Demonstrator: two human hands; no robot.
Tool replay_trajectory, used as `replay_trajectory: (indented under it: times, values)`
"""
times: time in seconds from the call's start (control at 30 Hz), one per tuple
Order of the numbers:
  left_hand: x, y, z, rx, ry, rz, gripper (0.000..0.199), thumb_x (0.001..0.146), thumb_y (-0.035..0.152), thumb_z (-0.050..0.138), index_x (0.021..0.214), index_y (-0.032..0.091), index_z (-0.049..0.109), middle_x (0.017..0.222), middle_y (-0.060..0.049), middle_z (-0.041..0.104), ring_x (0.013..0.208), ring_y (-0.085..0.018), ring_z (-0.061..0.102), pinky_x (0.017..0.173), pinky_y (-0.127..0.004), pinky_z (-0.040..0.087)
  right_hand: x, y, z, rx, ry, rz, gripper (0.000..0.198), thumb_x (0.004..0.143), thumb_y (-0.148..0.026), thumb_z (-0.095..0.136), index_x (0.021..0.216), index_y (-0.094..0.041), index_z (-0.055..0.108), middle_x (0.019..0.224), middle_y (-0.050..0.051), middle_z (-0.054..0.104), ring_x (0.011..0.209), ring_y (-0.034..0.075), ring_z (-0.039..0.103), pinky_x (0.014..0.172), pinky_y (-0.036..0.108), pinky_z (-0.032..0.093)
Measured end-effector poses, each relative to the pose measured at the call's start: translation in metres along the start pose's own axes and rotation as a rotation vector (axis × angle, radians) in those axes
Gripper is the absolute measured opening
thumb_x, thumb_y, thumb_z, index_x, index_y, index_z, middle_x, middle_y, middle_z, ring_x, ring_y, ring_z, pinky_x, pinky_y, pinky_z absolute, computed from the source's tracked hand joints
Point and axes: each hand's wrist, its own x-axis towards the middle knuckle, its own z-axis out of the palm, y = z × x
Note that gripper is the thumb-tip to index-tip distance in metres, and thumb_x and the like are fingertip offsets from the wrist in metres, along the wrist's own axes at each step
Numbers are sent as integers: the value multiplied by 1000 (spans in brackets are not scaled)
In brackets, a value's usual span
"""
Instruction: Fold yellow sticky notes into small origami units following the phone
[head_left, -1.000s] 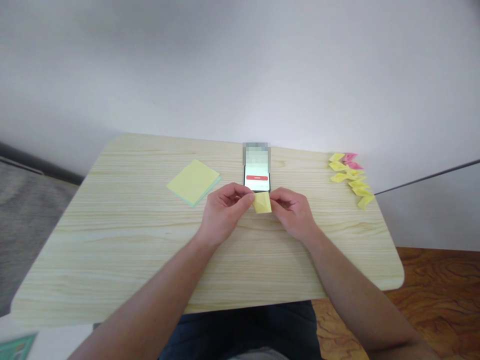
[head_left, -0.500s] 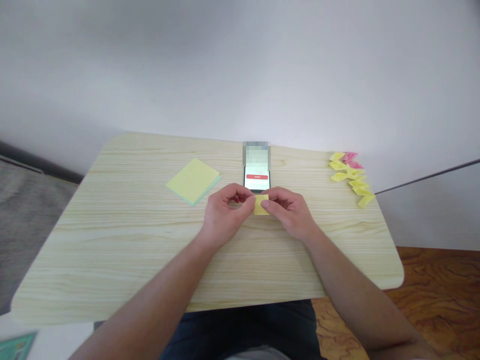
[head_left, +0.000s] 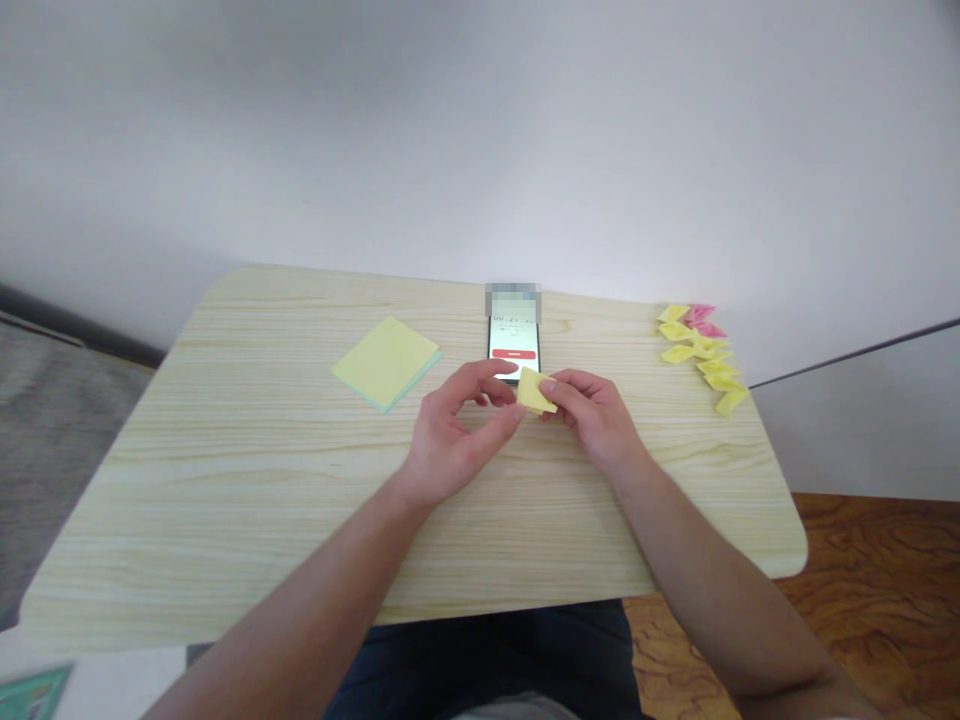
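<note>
A small folded piece of yellow paper (head_left: 534, 390) is pinched between the thumb and fingers of my right hand (head_left: 596, 415), a little above the table. My left hand (head_left: 461, 430) is just to its left, thumb and index finger spread apart. The left thumb tip is at the paper's lower left corner; whether it touches I cannot tell. Behind the hands a phone (head_left: 514, 335) with a lit screen and a red button lies on the table, its near end partly covered by the left fingers and the paper.
On the left of the wood-grain table (head_left: 247, 480) lies a stack of yellow and green paper sheets (head_left: 386, 362). Several folded yellow paper pieces (head_left: 720, 375) and pink ones (head_left: 703, 320) line the right edge. A white wall (head_left: 450, 150) rises behind the table.
My left hand has loosened its pinch, its thumb and index finger now apart. The yellow paper has turned and tilted in my right hand, shifting slightly right and away from me.
</note>
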Motion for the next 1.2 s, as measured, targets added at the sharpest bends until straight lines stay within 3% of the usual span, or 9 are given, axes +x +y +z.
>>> replay_trajectory:
  times: [0.13,0.27,0.77,0.97,1.2]
  values:
    - [-3,1,3,200,63,140,27,85,20,74,111,21,71,98,-3,73,83,-15,66,82,-31,53,2,4,0,78,-29,27,27,84,-47,78,79,-20,75,72,2,68,66,15,59,66,29,50]
    - [-4,-2,3,243,100,168,16,87,14,69,102,20,71,90,-2,73,81,-14,66,80,-28,53,1,4,1,110,-90,50,24,86,-43,78,86,-20,76,70,1,68,67,14,60,67,29,51]
    - [-4,-7,3,29,79,74,14,85,11,70,94,20,75,89,-3,74,84,-16,68,79,-29,52,1,6,-1,231,-256,110,22,83,-35,81,98,-19,77,91,3,73,73,13,67,73,28,57]
    - [-2,-4,1,-161,-10,-59,9,87,21,74,95,18,72,87,-4,73,79,-16,67,75,-29,53,1,6,-2,249,-259,103,22,80,-30,85,97,-20,75,90,1,74,71,11,66,69,25,56]
    - [1,-6,1,-271,9,-110,14,83,23,79,94,18,71,89,-4,72,80,-15,67,76,-28,53,2,9,-2,274,-245,91,23,81,-32,84,100,-21,74,91,1,74,72,12,66,67,25,58]
